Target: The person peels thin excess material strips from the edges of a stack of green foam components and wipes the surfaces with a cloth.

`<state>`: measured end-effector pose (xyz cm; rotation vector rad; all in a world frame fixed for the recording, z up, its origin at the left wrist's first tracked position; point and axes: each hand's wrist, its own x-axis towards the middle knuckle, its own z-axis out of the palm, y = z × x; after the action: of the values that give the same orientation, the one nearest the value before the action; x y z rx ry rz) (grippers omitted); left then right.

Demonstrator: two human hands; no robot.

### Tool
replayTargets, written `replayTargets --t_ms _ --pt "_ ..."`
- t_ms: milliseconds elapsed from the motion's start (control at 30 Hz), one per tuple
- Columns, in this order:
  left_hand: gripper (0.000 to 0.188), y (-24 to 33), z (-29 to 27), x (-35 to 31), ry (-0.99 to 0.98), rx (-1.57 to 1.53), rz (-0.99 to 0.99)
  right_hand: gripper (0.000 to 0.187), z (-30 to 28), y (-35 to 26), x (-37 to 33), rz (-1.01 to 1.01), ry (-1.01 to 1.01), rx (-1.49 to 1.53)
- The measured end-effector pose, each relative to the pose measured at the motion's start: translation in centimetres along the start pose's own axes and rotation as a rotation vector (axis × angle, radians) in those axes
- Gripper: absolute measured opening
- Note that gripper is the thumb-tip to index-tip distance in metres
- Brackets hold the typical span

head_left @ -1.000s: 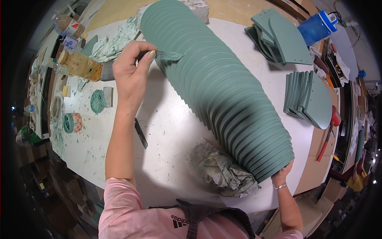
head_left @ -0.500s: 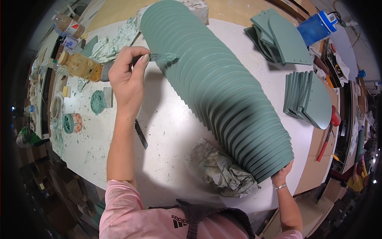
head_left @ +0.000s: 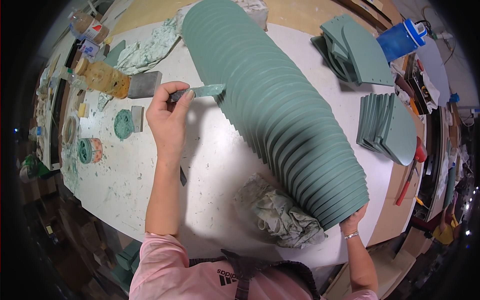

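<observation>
A long green ribbed column (head_left: 285,115), built of many stacked layers, lies diagonally over the white table. My left hand (head_left: 170,112) is closed around the handle of a putty knife (head_left: 207,91). Green paste coats its blade, whose tip meets the column's left side, near the far end. At the near right end, my right hand (head_left: 353,221) grips the column's end face, its fingertips hidden behind it. A crumpled, stained cloth (head_left: 287,212) lies against the near end. Left of my left hand are a round blob of green putty (head_left: 123,125) and an open putty jar (head_left: 90,151).
Loose green curved panels (head_left: 352,50) and a second panel stack (head_left: 386,127) stand right, by a blue bottle (head_left: 400,39) and a red-handled tool (head_left: 407,185). A grey block (head_left: 145,85), yellowish jar (head_left: 102,79) and smeared cloth (head_left: 150,47) sit far left. A dark strip (head_left: 183,176) lies beside my left forearm.
My left hand has shifted right and nearer to me with the putty knife, its blade moving from over the column's ribs to their left edge. The right hand keeps its place.
</observation>
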<state>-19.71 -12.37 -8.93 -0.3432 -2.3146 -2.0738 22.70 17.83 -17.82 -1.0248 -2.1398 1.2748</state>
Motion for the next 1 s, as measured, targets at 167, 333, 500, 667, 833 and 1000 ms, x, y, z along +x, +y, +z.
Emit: replayTargets --t_ms 167,333,500,667,833,1000 --pt "0.011 -0.5 0.2 -0.4 -0.002 0.066 0.127 0.110 0.8 -1.5 0.1 0.024 0.055 0.013" --pt "0.007 -0.4 0.5 -0.6 0.016 0.095 0.208 0.111 0.4 -0.4 0.1 0.051 0.024 0.046" --pt "0.007 -1.1 0.8 -0.3 0.012 0.080 0.246 0.097 -0.4 0.5 -0.1 0.003 0.012 -0.064" --pt "0.006 -1.3 1.0 -0.1 0.028 0.087 0.231 0.080 0.0 -0.3 0.1 0.011 0.047 -0.226" --pt "0.006 -1.5 0.8 0.2 -0.002 0.003 0.243 0.077 -0.3 0.3 0.0 -0.014 0.024 -0.201" --pt "0.006 -2.0 0.7 0.0 0.017 -0.025 0.148 0.058 -0.9 1.4 -0.5 -0.034 0.003 -0.362"
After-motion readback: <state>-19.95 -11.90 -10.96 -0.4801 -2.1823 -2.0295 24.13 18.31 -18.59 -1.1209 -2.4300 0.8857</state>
